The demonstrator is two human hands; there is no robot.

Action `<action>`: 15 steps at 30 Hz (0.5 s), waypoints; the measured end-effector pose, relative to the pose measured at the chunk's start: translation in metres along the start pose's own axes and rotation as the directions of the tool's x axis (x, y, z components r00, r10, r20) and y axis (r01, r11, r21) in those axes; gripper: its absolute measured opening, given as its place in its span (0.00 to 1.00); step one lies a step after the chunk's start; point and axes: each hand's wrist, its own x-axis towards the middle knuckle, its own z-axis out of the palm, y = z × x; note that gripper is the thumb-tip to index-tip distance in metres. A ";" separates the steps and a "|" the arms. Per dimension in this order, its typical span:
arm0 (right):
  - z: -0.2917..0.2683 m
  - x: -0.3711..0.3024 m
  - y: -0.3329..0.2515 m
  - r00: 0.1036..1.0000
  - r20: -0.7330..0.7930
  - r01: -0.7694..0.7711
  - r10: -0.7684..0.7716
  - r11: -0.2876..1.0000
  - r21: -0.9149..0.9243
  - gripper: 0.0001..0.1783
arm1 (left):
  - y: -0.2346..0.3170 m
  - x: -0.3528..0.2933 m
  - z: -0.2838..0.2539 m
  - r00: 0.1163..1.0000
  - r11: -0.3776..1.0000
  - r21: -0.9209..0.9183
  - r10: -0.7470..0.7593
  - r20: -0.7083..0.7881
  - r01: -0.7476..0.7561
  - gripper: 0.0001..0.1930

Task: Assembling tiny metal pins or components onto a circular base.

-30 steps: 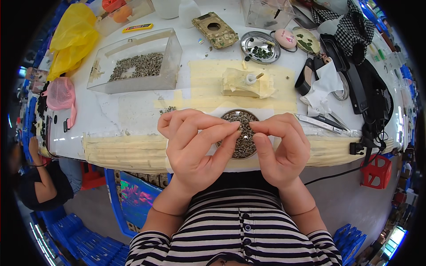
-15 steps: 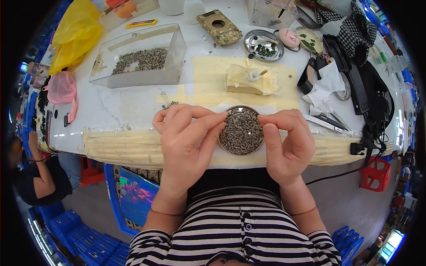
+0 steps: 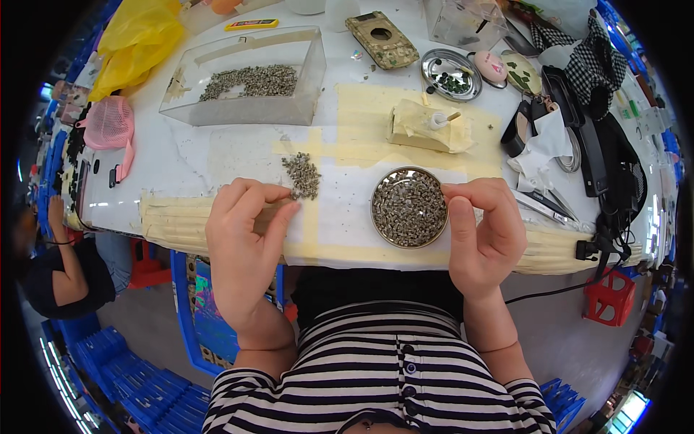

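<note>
Grey loose pile (image 3: 303, 175), head view: on table (image 3: 159, 163), ahead and right of left hand (image 3: 242, 231), the nearer one, long axis front-to-back. Right hand (image 3: 488, 235) at right rim of round dish (image 3: 409, 247); fingertips close on both, whether gripping anything, cannot tell

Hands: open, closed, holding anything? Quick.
Left hand: pinch nearly closed at the pile; holding can't be told.
Right hand: curled at the dish; grip can't be told.

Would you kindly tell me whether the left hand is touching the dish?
Apart: the head view shows a plain gap, with pale worktop between the left hand and the dish to its right.
</note>
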 end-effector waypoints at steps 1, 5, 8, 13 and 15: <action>0.000 0.000 0.000 1.000 0.003 0.000 0.000 1.000 -0.002 0.03 | 0.002 0.001 0.000 1.000 1.000 -0.017 -0.023 -0.002 0.022 0.06; 0.001 0.000 0.000 1.000 0.010 0.003 -0.003 1.000 -0.003 0.04 | 0.002 0.004 0.003 1.000 0.999 -0.036 -0.001 -0.002 0.001 0.05; 0.001 0.001 -0.001 1.000 0.012 -0.001 0.001 1.000 -0.007 0.03 | -0.005 0.006 0.002 0.994 0.994 -0.004 0.109 -0.005 -0.109 0.03; 0.002 0.001 -0.002 1.000 0.014 -0.009 0.009 1.000 -0.005 0.03 | -0.003 0.001 0.003 0.999 0.993 -0.117 0.022 -0.024 -0.025 0.04; 0.002 0.000 -0.001 1.000 0.015 0.004 -0.004 1.000 -0.011 0.03 | 0.003 -0.004 0.006 0.997 0.977 -0.212 -0.027 -0.071 0.012 0.04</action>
